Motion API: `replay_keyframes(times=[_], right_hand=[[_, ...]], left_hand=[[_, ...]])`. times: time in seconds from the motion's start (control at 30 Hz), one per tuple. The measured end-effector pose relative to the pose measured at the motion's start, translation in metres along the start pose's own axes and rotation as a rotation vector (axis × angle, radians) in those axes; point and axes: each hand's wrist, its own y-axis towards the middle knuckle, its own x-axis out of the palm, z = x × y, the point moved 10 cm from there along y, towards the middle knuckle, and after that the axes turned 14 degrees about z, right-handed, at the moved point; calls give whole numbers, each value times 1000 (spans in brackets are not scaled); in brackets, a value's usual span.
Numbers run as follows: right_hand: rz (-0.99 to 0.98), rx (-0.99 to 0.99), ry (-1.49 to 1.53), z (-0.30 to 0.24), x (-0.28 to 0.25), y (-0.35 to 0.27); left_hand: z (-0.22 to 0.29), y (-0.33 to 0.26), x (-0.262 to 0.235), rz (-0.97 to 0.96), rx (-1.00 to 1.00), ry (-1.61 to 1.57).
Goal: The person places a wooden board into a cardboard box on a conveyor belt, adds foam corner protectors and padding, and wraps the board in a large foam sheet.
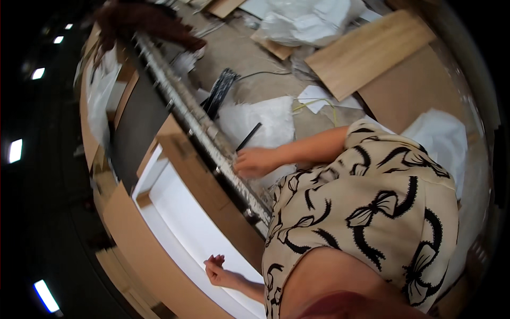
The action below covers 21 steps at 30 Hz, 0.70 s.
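Observation:
My left hand (215,270) is over a long white tray-like piece (183,215) with raised sides. Its fingers are loosely bent and slightly apart, with nothing visible in them. Open brown cardboard (183,154) surrounds the white piece. Further up, my right hand (256,162) is closed and a little blurred beside the edge of a metal conveyor rail (199,130). A thin black stick (248,136) reaches to its fingertips; I cannot tell whether they grip it. Behind that stick lies a white foam sheet (265,119).
Cardboard flaps (154,255) line the left, with a dark belt surface (141,122) beyond. On the floor lie a wood-coloured board (372,53), clear plastic wrapping (313,21), a black bundle (219,93) and a thin cable (263,73). A brown cloth (143,26) hangs over the rail's far end.

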Motion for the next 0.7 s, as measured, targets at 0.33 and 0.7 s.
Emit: replay_keyframes(times=[0.33,0.7], right_hand=[[20,1615,-957,156,-312,-504],[447,1900,-632,128,-208,-556]], left_hand=[[25,-202,358,-1256,892,-114],[-95,-342,619,-1803,743,198]])
